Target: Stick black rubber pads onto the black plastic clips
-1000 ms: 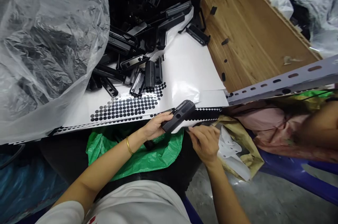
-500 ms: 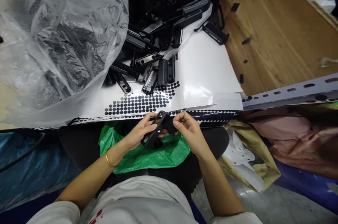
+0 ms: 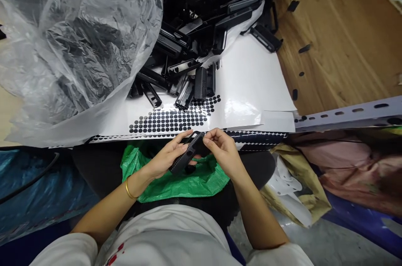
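My left hand [image 3: 166, 157] grips a long black textured plastic part [image 3: 186, 158] over a green bag [image 3: 185, 180] on my lap. My right hand [image 3: 221, 149] pinches the upper end of the same part with its fingertips; what lies under the fingertips is hidden. Just beyond both hands lies a white sheet [image 3: 248, 86] covered with rows of small black round stickers [image 3: 171, 119].
A heap of black plastic parts [image 3: 201, 27] lies on the far side of the sheet. A large clear plastic bag [image 3: 69, 44] fills the left. A wooden board [image 3: 339, 36] and a grey slotted metal bar [image 3: 348, 113] are at the right. Crumpled paper [image 3: 292, 190] lies low right.
One second ago my right hand was apart from the part, low at the sheet's edge. It came up to the part's end, and both hands drew the part toward my lap.
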Action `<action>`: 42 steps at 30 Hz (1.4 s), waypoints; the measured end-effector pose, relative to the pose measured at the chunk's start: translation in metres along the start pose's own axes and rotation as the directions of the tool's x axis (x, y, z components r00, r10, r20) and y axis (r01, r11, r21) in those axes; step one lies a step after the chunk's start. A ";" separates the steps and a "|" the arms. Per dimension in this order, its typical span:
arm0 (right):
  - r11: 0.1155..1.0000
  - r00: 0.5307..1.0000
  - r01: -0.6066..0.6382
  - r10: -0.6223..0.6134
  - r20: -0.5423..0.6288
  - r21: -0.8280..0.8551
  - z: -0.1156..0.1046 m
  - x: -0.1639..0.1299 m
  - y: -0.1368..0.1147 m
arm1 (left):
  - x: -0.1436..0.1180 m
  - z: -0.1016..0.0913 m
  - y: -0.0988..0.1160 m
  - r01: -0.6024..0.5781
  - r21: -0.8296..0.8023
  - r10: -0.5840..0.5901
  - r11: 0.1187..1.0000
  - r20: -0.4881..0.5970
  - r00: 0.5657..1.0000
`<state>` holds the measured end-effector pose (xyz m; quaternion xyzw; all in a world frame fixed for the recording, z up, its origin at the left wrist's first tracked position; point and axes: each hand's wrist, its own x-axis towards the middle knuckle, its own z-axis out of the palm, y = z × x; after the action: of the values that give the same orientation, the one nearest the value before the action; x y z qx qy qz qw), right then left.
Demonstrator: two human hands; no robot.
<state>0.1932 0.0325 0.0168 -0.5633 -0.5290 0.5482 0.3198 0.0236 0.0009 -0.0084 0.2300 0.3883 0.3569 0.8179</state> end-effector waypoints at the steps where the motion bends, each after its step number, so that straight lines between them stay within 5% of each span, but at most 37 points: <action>1: 1.000 1.000 0.000 0.000 -0.002 -0.003 0.001 0.000 0.000 | 0.000 0.000 0.000 0.000 0.003 0.000 1.000 0.003 1.000; 16: 0.960 0.996 0.090 -0.089 0.018 -0.263 0.002 0.001 -0.002 | 0.000 -0.004 -0.004 -0.038 0.016 0.038 0.999 0.013 0.999; 27: 0.955 0.993 0.113 -0.113 0.018 -0.274 0.014 0.003 0.006 | 0.007 0.002 -0.008 -0.153 0.322 0.199 0.934 -0.115 0.973; 36: 0.897 0.976 0.194 -0.218 -0.015 -0.397 0.022 -0.001 0.010 | 0.006 0.003 -0.010 -0.159 0.357 0.232 0.920 -0.174 0.957; 39: 0.919 0.971 0.230 -0.240 0.007 -0.319 0.021 -0.005 0.012 | 0.008 0.002 -0.007 -0.168 0.380 0.251 0.909 -0.180 0.951; 42: 0.971 0.966 0.227 -0.214 0.148 -0.076 0.014 -0.005 0.013 | 0.011 0.000 -0.006 -0.173 0.436 0.265 0.883 -0.160 0.951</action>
<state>0.1837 0.0212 0.0032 -0.4758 -0.6341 0.5218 0.3149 0.0302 0.0055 -0.0172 0.4018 0.5130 0.3791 0.6570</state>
